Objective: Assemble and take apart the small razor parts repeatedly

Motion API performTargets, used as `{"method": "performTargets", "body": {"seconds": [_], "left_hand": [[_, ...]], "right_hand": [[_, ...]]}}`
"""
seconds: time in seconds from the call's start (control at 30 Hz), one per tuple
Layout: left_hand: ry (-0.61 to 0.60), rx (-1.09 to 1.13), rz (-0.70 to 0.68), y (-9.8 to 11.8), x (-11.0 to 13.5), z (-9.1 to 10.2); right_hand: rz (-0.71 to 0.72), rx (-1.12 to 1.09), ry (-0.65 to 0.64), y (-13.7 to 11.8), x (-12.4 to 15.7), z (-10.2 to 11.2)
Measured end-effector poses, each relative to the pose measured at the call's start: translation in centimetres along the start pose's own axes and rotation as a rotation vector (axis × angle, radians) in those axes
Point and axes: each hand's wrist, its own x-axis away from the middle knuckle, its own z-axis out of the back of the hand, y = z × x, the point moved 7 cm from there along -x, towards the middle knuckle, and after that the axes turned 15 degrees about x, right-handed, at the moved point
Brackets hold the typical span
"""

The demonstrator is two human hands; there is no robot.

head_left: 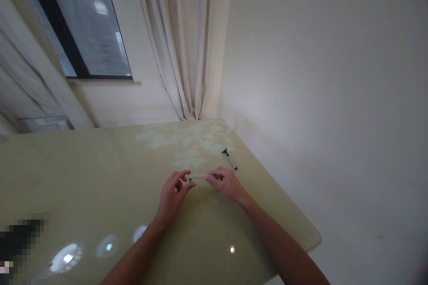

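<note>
Over the table, both hands hold a small T-shaped razor [199,177] with a pale, slim handle and a greenish head. My left hand [173,192] pinches the two ends of the head between thumb and fingers. The handle's far end sits in the closed fingers of my right hand [226,181], which hide part of it. A second razor [231,160], with a black head and a grey-and-black handle, lies on the tabletop just beyond my right hand.
The glossy yellow-green table [100,178] has a white floral pattern [192,142] near its far edge. A bare wall [317,98] runs along the right side. Curtains [187,44] and a dark-framed window [90,22] stand behind. A pixelated dark patch covers the lower left corner.
</note>
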Motion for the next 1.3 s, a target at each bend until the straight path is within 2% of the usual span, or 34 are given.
{"method": "performTargets", "body": {"seconds": [0.13, 0.27, 0.4, 0.53, 0.67, 0.77, 0.9, 1.03, 1.2, 1.3], "left_hand": [[-0.01, 0.002, 0.005, -0.4, 0.1, -0.1], [-0.012, 0.013, 0.005, -0.3, 0.1, 0.0], [0.0, 0.014, 0.019, -0.3, 0.0, 0.0], [-0.008, 0.022, 0.033, -0.4, 0.1, 0.0], [0.001, 0.025, 0.038, -0.3, 0.1, 0.0], [-0.01, 0.012, 0.028, -0.1, 0.1, 0.0], [-0.004, -0.002, 0.032, -0.2, 0.0, 0.0], [-0.012, 0.001, 0.04, -0.2, 0.0, -0.1], [-0.009, 0.004, 0.029, 0.1, 0.0, -0.1], [-0.018, 0.012, 0.041, -0.1, 0.0, -0.2]], "right_hand": [[-0.031, 0.056, 0.07, 0.2, 0.0, 0.3], [0.026, 0.008, -0.004, -0.4, 0.0, -0.2], [-0.016, 0.098, 0.107, -0.4, 0.2, 0.7], [0.021, 0.048, 0.03, -0.7, 0.2, 0.2], [-0.001, 0.121, 0.116, -0.6, 0.3, 0.9], [0.035, 0.083, 0.045, -0.8, 0.2, 0.6], [-0.02, 0.149, 0.109, -0.5, 0.1, 1.1], [0.037, 0.058, 0.0, -1.0, 0.2, 0.2], [0.024, 0.124, 0.08, -1.3, 0.3, 0.7], [0.076, 0.076, 0.009, -1.6, 0.3, 0.2]]}}
